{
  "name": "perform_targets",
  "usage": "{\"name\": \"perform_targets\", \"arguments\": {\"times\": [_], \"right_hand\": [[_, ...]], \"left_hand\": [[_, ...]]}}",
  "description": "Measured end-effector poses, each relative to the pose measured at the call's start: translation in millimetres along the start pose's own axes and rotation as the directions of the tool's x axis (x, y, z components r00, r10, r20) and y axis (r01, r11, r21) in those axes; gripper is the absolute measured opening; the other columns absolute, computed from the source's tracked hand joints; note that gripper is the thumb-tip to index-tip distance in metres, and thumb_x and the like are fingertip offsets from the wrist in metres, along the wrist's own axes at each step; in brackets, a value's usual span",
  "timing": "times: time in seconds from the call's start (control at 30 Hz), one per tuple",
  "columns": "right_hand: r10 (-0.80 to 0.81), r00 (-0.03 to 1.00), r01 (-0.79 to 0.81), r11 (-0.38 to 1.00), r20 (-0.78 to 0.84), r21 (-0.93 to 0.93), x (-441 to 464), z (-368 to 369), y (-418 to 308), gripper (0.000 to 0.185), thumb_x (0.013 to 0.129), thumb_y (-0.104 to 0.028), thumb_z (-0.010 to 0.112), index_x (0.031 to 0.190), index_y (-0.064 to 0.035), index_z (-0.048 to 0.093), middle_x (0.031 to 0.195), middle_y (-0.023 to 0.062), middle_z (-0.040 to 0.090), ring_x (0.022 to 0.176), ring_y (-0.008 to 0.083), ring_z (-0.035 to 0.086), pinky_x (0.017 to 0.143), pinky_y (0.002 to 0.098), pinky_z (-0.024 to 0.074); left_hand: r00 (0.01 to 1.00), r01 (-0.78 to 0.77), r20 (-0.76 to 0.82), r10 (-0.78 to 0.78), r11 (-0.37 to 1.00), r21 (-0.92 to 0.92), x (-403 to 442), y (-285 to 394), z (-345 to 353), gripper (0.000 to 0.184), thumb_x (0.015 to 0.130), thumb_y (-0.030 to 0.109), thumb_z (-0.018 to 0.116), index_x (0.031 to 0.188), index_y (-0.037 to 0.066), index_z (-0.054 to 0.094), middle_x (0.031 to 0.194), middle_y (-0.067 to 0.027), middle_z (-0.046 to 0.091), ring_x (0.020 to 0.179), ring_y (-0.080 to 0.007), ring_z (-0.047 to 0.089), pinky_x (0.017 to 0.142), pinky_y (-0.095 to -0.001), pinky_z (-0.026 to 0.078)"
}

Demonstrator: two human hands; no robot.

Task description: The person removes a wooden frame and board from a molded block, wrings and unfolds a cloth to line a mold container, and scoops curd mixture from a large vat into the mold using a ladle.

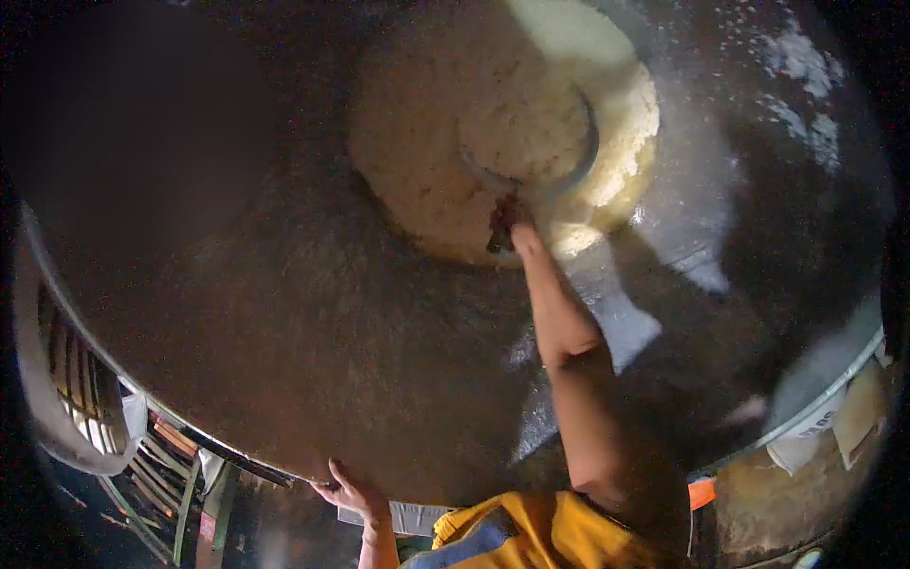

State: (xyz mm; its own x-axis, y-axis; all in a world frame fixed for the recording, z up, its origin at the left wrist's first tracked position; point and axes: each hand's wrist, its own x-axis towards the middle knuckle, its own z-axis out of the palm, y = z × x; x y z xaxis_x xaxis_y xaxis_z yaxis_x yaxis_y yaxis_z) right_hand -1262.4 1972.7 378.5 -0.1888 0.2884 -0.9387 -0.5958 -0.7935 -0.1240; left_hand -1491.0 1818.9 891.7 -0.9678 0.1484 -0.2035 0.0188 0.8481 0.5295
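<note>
A huge dark metal pan (313, 360) fills the head view, with a broad mound of pale, crumbly, moist-looking food (436, 104) in its far part. My right arm reaches over it. My right hand (519, 232) is closed around the dark handle of a round scoop (590, 152), whose curved metal rim shows in the mound. Food covers much of the scoop, so its full shape is hidden. Down at the near edge, my left hand (351, 495) rests against the pan's rim with thumb and fingers apart. Some of its fingers are hard to make out.
White residue (806, 76) clings to the pan's far right wall. Wooden slats (156, 484) stand below the rim at left. White sacking (801, 441) hangs by the rim at right, and a small orange item (701, 493) lies beneath it. A dark blur covers the upper left.
</note>
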Motion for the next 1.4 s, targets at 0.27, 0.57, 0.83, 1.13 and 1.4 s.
{"name": "perform_targets", "arguments": {"times": [0.27, 0.57, 0.83, 1.13, 1.4], "right_hand": [[-0.209, 0.962, 0.268, 0.846, 0.175, -0.461, -90.3, 99.5, -131.5, 0.006, 0.085, -0.009, 0.056, 0.083, -0.0062, 0.051, 0.060, 0.0047, 0.052, 0.048, 0.0139, 0.049, 0.044, 0.0302, 0.0417], [-0.212, 0.925, 0.380, 0.490, 0.316, -0.785, -359.4, 249.1, -178.7, 0.023, 0.083, -0.011, 0.054, 0.062, -0.0043, 0.048, 0.049, 0.0056, 0.048, 0.041, 0.0165, 0.050, 0.042, 0.0324, 0.0419], [-0.042, 0.935, 0.351, 0.006, 0.351, -0.936, -566.2, 288.7, -105.2, 0.009, 0.084, -0.005, 0.053, 0.077, 0.0000, 0.050, 0.054, 0.0067, 0.050, 0.044, 0.0171, 0.053, 0.042, 0.0316, 0.0468], [0.393, 0.919, 0.241, -0.506, 0.027, -0.828, -713.3, 276.2, 164.8, 0.014, 0.082, -0.003, 0.059, 0.091, -0.0022, 0.048, 0.066, 0.0046, 0.049, 0.050, 0.0138, 0.049, 0.045, 0.0298, 0.0440], [0.740, 0.516, 0.531, -0.671, -0.431, -0.517, -701.9, 371.6, 342.2, 0.013, 0.086, -0.012, 0.057, 0.094, -0.0021, 0.052, 0.066, 0.0028, 0.051, 0.054, 0.0110, 0.051, 0.048, 0.0259, 0.0438]], "left_hand": [[1.000, -0.014, -0.013, 0.014, 1.000, -0.007, -9.9, 6.9, 7.6, 0.059, 0.088, 0.016, 0.058, 0.136, -0.001, 0.030, 0.130, -0.0181, 0.042, 0.114, -0.0276, 0.045, 0.098, -0.0398, 0.038], [0.992, -0.109, 0.058, 0.108, 0.994, 0.020, -2.9, 24.2, -13.0, 0.047, 0.078, 0.014, 0.068, 0.116, -0.005, 0.046, 0.108, -0.0175, 0.052, 0.099, -0.0299, 0.051, 0.089, -0.0381, 0.040], [0.991, -0.051, 0.074, 0.112, 0.824, -0.564, 0.9, -3.8, -41.8, 0.056, 0.075, 0.016, 0.072, 0.120, -0.005, 0.045, 0.113, -0.0164, 0.052, 0.099, -0.0252, 0.055, 0.084, -0.0349, 0.047], [0.979, 0.204, 0.146, -0.143, 0.685, -0.699, -37.1, -203.3, -144.0, 0.057, 0.076, 0.028, 0.071, 0.117, -0.003, 0.048, 0.109, -0.0201, 0.059, 0.102, -0.0296, 0.059, 0.089, -0.0393, 0.046], [0.936, -0.064, -0.148, -0.319, 0.259, -0.964, 78.8, -145.9, -175.3, 0.060, 0.082, 0.033, 0.066, 0.125, 0.000, 0.042, 0.121, -0.0146, 0.051, 0.111, -0.0251, 0.051, 0.095, -0.0371, 0.039]]}}
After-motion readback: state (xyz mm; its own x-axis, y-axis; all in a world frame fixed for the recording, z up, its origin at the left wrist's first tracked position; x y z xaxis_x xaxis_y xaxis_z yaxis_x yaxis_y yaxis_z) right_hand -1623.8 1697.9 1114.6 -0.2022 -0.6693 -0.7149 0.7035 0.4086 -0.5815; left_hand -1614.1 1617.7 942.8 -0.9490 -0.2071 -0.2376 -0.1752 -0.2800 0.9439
